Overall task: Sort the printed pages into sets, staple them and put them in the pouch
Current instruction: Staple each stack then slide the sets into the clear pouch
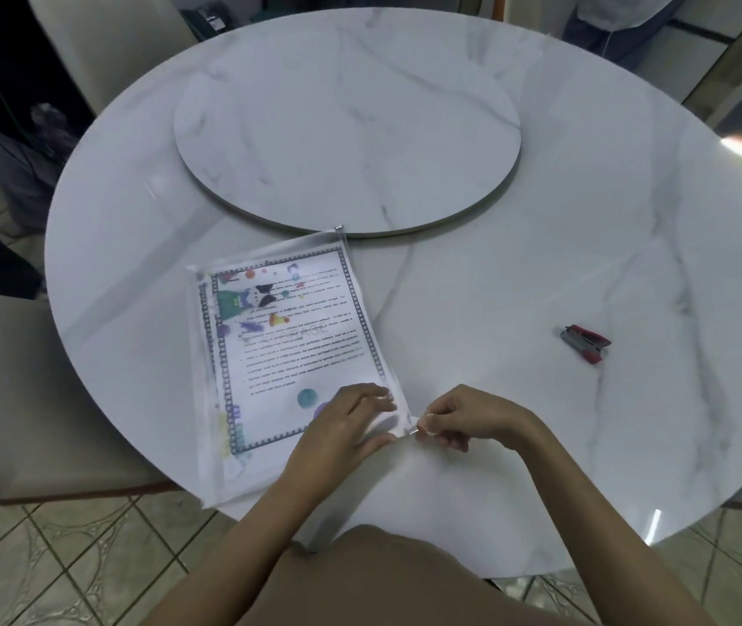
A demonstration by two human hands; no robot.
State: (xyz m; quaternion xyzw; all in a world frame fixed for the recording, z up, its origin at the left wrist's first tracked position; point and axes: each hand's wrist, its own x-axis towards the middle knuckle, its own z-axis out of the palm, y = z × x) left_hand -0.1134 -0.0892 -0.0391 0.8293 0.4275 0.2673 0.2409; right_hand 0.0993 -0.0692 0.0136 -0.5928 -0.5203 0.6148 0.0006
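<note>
**Operator:** Where do things stand?

**Coach:** The pouch (212, 472) lies flat on the table (540, 264), left of you, with the printed pages (296, 336) inside it, top sheet face up. Your left hand (351, 422) lies spread on its near right corner, fingers straight, pressing it down. Just to the right, your right hand (464, 417) pinches that corner's edge between thumb and forefinger, on a small metal piece (414, 429) that looks like part of the zip. I judge you are at the last step, closing it.

**Operator:** How do I do it well?

**Coach:** Let the left palm pin the plastic so the pouch cannot slide or buckle. Draw the pinch straight along the right-hand edge toward the far corner, low and even. Watch that no page corner sits in the track, since the sheets lie close to that edge. I cannot tell whether the zip is open or closed along its length.

**Operator:** Anything in the way?

**Coach:** Little. A chair (21, 377) stands at the far left, off the table. The raised turntable (346, 142) comes right up to the pouch's far corner, so your run may end tight against its rim. The stapler (585, 343) lies well apart on your right, out of your path. Another person (622, 20) stands beyond the table's far right edge.
</note>
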